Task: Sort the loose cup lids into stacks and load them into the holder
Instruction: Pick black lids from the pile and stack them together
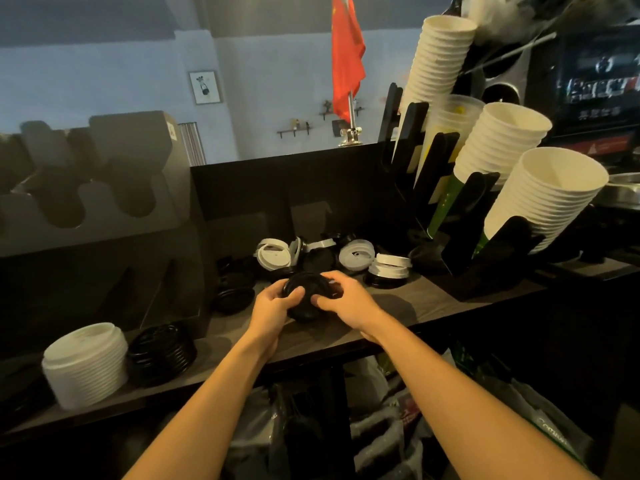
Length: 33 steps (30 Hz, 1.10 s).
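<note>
Both hands hold a stack of black lids just above the dark counter. My left hand grips its left side with the thumb on top. My right hand grips its right side. Behind them lies a loose pile of white lids and black lids. More black lids lie to the left. A tall stack of white lids and a stack of black lids stand at the near left. The dark slotted holder rises at the back left.
A black rack at the right holds tilted stacks of white paper cups. A low dark wall backs the counter. Plastic bags fill the space under the counter. A red flag stands behind.
</note>
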{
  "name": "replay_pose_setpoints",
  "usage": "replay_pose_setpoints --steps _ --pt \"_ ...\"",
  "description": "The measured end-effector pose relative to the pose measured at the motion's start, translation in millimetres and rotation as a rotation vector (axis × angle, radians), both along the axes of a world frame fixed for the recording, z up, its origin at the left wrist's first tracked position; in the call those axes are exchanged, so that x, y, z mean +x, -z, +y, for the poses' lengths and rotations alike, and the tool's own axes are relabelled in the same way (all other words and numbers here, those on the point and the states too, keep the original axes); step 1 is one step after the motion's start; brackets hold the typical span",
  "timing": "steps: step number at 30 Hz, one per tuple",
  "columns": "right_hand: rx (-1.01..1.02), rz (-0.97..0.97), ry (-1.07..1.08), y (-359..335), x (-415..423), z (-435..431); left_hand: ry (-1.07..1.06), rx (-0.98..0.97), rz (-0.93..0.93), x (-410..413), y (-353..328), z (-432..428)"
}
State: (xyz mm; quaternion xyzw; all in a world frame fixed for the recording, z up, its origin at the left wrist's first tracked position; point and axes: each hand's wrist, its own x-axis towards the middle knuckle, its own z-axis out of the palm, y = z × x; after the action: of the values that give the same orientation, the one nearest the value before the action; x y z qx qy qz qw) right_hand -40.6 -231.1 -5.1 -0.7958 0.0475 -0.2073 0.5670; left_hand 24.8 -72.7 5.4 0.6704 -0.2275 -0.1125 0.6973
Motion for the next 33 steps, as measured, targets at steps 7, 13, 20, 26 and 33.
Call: replay_pose_setpoints --steps 7,13,20,26,33 --pt "0.064 -0.068 0.079 0 -1 2 0.022 0.013 -0.010 -4 -2 -1" --pt "0.106 -0.081 0.089 0 -4 3 0.010 -0.012 -0.004 -8 -3 -2" --pt "0.039 -0.048 0.036 -2 -6 6 -0.015 -0.017 0.019 -8 -4 0" --pt "0.076 -0.085 0.049 -2 -2 5 -0.014 -0.018 0.055 0 -6 -3" --pt "-0.540 -0.085 0.443 -8 26 -3 -0.342 -0.154 -0.020 34 -23 -22"
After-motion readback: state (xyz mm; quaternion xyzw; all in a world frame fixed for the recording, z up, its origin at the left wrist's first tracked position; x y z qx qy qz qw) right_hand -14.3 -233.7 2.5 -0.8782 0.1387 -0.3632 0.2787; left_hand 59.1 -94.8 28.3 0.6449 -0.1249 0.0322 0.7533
